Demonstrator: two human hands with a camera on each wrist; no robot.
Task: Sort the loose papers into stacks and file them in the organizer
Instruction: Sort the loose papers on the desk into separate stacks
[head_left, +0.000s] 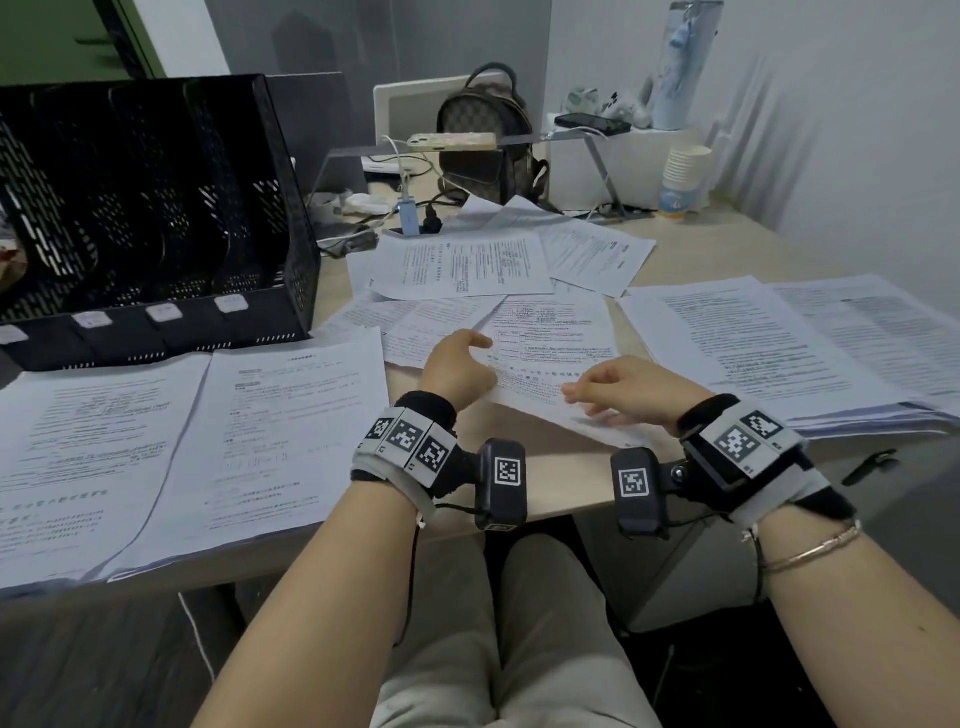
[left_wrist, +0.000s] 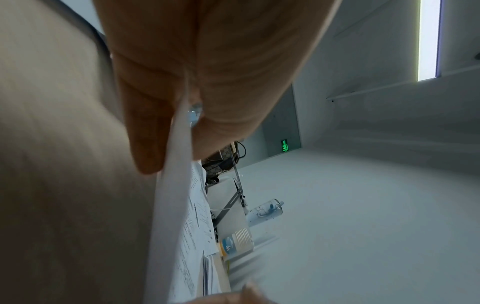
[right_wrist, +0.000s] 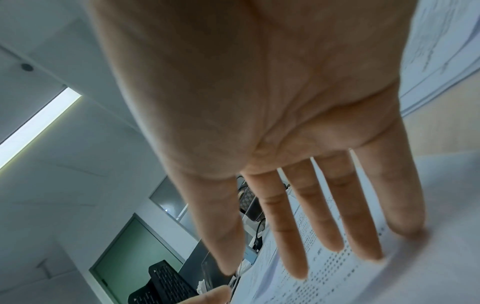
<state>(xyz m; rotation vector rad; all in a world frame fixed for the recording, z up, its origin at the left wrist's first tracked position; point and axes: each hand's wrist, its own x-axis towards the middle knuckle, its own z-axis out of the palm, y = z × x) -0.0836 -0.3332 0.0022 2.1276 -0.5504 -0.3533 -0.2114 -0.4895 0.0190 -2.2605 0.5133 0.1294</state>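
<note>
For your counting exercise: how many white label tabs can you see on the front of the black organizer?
4: left edge, cut off; then and rightmost, all along the organizer front lip. More may lie out of frame.

The light wooden desk (head_left: 561, 483) carries scattered papers (head_left: 462, 267), a black mesh organizer (head_left: 156, 218) and paper cups (head_left: 683, 176).

Two hands (head_left: 545, 379), one black organizer (head_left: 156, 218), one backpack (head_left: 485, 137), two phones (head_left: 452, 141).

Dim, even indoor light; ceiling light strip (right_wrist: 39, 125) glares; wrist views blurred close up, edges warped.
</note>
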